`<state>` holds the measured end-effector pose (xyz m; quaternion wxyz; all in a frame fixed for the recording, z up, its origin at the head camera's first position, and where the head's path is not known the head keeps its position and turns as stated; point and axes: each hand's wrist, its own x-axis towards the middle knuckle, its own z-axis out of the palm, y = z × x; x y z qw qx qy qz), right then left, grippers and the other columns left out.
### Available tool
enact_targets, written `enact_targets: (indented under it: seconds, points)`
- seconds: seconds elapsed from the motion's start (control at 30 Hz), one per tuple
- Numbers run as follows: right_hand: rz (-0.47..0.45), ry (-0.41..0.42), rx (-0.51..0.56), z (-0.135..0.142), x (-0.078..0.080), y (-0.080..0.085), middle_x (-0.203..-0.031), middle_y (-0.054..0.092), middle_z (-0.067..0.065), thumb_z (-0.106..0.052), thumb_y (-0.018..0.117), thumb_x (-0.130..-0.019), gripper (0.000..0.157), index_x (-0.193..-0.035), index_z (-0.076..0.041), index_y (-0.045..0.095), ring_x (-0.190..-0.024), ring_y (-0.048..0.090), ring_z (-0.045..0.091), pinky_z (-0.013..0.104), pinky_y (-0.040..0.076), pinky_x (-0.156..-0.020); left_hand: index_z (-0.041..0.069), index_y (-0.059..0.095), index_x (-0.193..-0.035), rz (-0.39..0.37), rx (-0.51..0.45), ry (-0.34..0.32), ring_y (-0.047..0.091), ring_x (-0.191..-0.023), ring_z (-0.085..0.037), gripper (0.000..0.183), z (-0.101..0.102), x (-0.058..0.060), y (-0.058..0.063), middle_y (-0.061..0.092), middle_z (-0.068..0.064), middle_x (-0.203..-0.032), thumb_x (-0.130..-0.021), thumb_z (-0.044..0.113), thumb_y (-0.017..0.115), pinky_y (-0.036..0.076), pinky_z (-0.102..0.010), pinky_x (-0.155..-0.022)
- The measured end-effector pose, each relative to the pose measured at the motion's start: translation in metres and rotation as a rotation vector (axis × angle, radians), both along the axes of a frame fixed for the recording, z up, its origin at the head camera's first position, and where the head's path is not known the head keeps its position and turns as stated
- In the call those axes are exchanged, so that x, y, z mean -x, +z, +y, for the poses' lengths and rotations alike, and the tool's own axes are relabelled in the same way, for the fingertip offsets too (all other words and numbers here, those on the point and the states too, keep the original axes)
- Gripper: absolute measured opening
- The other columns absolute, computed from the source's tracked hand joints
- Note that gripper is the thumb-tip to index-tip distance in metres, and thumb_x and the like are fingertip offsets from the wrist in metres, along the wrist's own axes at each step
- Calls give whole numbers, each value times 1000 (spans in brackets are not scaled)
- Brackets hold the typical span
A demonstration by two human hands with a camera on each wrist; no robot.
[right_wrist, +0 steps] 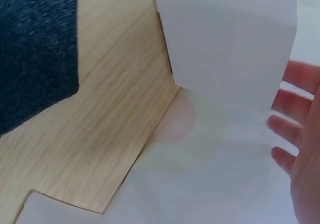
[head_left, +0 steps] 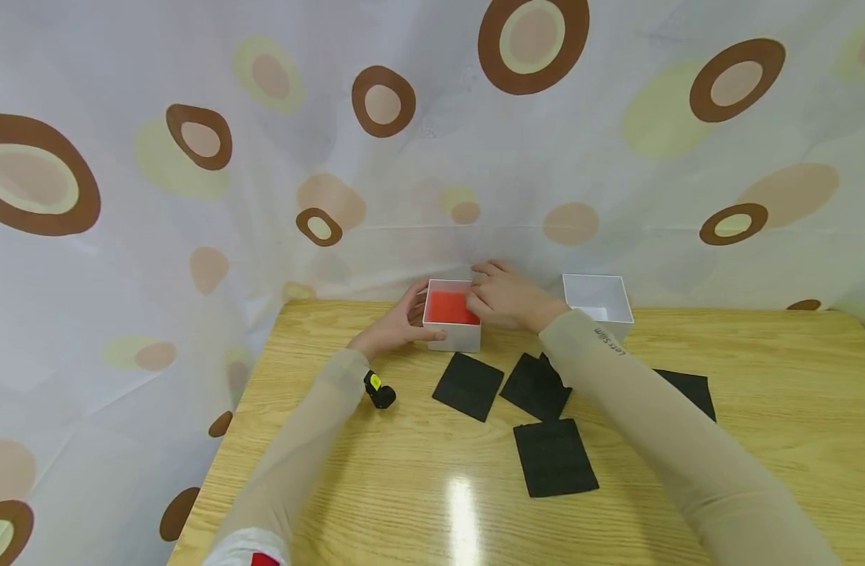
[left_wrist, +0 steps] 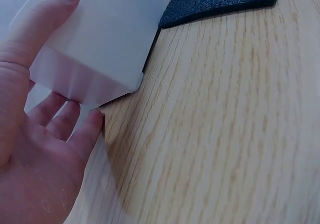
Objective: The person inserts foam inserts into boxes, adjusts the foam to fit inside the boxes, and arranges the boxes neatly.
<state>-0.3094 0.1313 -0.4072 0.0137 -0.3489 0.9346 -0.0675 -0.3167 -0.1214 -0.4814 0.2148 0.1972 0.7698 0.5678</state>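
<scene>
A white open-topped box (head_left: 455, 338) stands near the back edge of the table, with a flat red piece (head_left: 447, 308) inside it. My left hand (head_left: 397, 326) holds the box at its left side. In the left wrist view the thumb lies across one wall of the box (left_wrist: 110, 29), and the fingers bend at another wall. My right hand (head_left: 509, 299) is over the right rim, its lower fingertips overlapping the red piece. The right wrist view shows relaxed fingers (right_wrist: 287, 129) beside the box (right_wrist: 227, 49); the thumb is hidden.
A second white open box (head_left: 598, 295) stands at the back right, partly behind the right forearm. Several black square pads (head_left: 468, 387) lie in front of the boxes, one beyond the right arm. A small black object with a yellow mark (head_left: 380, 393) is by the left wrist. A patterned curtain (head_left: 404, 181) hangs behind.
</scene>
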Motion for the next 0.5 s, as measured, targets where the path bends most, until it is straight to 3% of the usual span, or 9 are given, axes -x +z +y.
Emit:
enact_targets:
  seconds: [0.2,0.37,0.5]
  points:
    - [69,16,-80,-3,2,-2,-125,73,11,-25,51,-101,33,-119,-7,73,-137,50,38,54,28,-123,24,9,-166,-7,6,7,26,-157,-28,102,0,-2,1,21,-7,-171,-93,8,78,33,-43,-123]
    - [61,4,-140,-8,0,-3,-131,71,11,-32,53,-100,38,-123,-8,72,-140,47,37,55,27,-124,22,10,-166,6,3,3,27,-156,-29,101,-1,0,-1,21,-7,-171,-93,9,79,34,-42,-122]
    - [70,19,-93,-12,1,-5,-137,68,11,-28,50,-102,41,-134,-9,68,-144,44,36,55,25,-125,21,10,-166,12,0,-4,27,-156,-29,101,-1,2,-1,21,-9,-171,-93,8,79,33,-42,-123]
